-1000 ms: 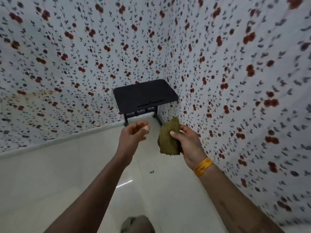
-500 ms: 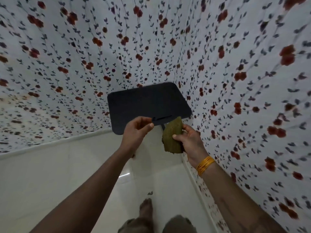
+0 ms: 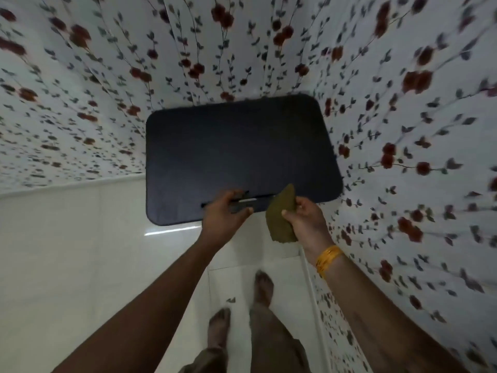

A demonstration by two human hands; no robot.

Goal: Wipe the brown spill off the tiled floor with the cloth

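Right hand (image 3: 306, 222) pinches unlabelled olive cloth (image 3: 281, 219).

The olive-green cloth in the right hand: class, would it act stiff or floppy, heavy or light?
The cloth probably flops: it hangs folded below the right hand. It seems light, since a thumb-and-finger pinch carries it. Its coarse-looking surface likely resists slipping.

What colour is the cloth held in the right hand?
Olive green cloth, plain; the head view shows it best.
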